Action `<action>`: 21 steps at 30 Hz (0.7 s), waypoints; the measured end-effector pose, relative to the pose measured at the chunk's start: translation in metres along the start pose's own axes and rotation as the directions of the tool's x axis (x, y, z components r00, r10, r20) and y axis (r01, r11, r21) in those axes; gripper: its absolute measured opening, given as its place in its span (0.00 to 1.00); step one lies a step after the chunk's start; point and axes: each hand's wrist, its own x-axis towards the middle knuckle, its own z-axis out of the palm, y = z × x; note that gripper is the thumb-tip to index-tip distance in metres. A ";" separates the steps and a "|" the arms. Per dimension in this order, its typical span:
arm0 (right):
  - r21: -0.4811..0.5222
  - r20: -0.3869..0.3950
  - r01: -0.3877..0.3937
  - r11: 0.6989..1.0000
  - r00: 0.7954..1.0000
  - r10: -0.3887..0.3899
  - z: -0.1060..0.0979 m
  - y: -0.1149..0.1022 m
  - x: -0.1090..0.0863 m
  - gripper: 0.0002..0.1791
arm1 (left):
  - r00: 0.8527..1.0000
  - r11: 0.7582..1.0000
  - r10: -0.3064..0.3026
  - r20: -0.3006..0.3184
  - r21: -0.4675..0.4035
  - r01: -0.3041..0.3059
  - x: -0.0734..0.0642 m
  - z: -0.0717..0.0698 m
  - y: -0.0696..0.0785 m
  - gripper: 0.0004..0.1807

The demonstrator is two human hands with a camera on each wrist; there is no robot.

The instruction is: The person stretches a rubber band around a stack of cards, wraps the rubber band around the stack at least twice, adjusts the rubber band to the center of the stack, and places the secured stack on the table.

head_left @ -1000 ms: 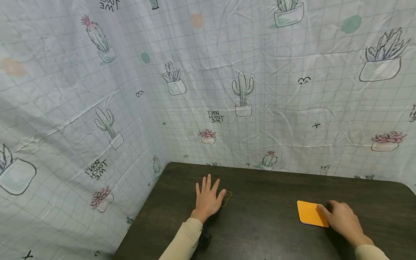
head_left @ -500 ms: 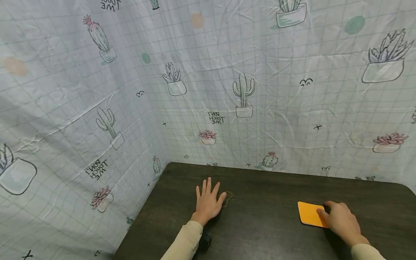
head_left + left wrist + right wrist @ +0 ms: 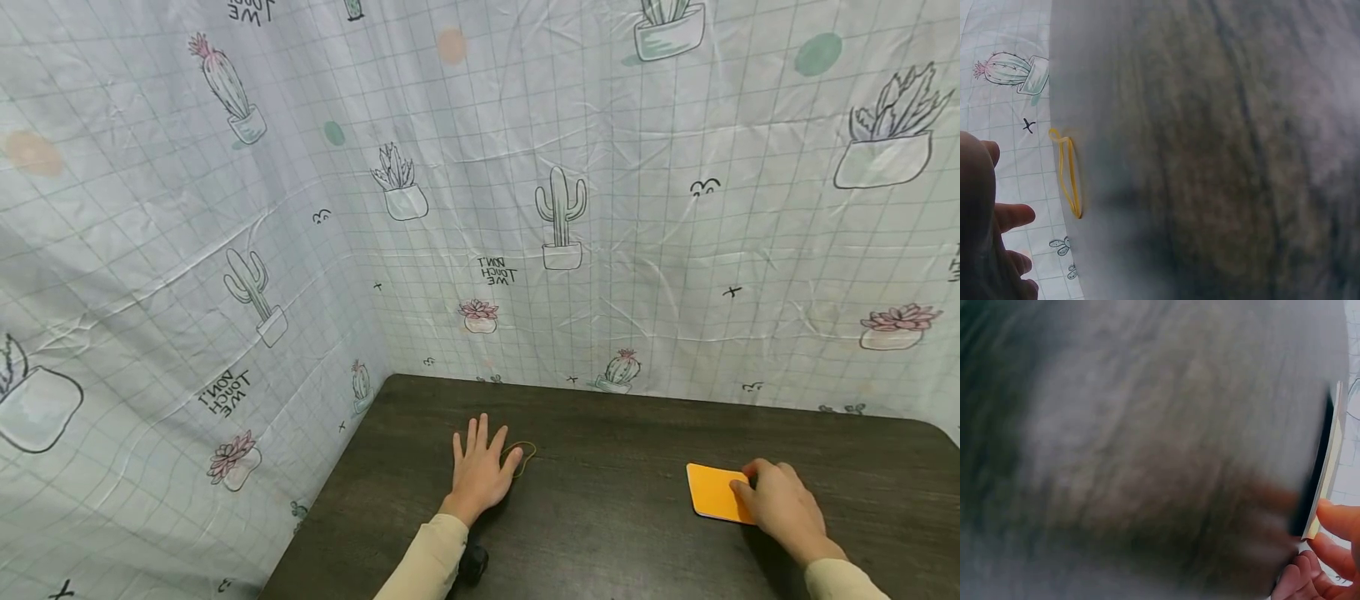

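My left hand (image 3: pixel 478 477) is held low over the dark table with its fingers spread, holding nothing. Just right of its thumb lies a thin yellow rubber band (image 3: pixel 533 451), which the left wrist view shows as a long narrow loop (image 3: pixel 1074 178). Over on the right, my right hand (image 3: pixel 783 507) pinches the right edge of a thin orange square pad (image 3: pixel 712 492) with rounded corners. From the right wrist camera the pad (image 3: pixel 1330 469) appears edge-on, pale along its side, thumb on its face and a finger at its lower edge.
The dark wood table (image 3: pixel 600 525) has rounded far corners. A white grid curtain (image 3: pixel 645 275) printed with cacti hangs behind it and along its left side. Beneath my left wrist is a small black object (image 3: pixel 474 564).
My left hand has drawn back slightly toward me. The right hand has shifted a little left, covering more of the pad's right edge; the pad has hardly moved.
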 end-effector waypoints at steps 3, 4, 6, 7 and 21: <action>0.013 0.004 -0.007 1.000 1.000 0.007 -0.001 -0.001 0.000 0.26 | 1.000 1.000 -0.003 0.004 -0.002 0.003 -0.001 0.000 0.000 0.37; 0.020 0.006 -0.009 1.000 1.000 0.009 -0.001 -0.002 0.000 0.26 | 1.000 1.000 -0.003 0.005 -0.005 0.003 -0.001 0.000 0.000 0.37; 0.035 0.007 -0.012 0.999 1.000 0.012 -0.003 -0.003 0.000 0.25 | 1.000 1.000 -0.003 0.005 -0.012 0.003 -0.002 0.000 0.000 0.37; 0.043 0.008 -0.013 0.999 1.000 0.013 -0.003 -0.003 0.000 0.25 | 1.000 1.000 0.000 0.003 -0.019 0.000 -0.002 -0.001 0.000 0.37; 0.247 0.038 0.022 0.969 0.999 -0.033 -0.011 0.011 -0.003 0.28 | 0.992 0.990 0.113 -0.048 -0.074 -0.117 -0.003 -0.006 -0.010 0.20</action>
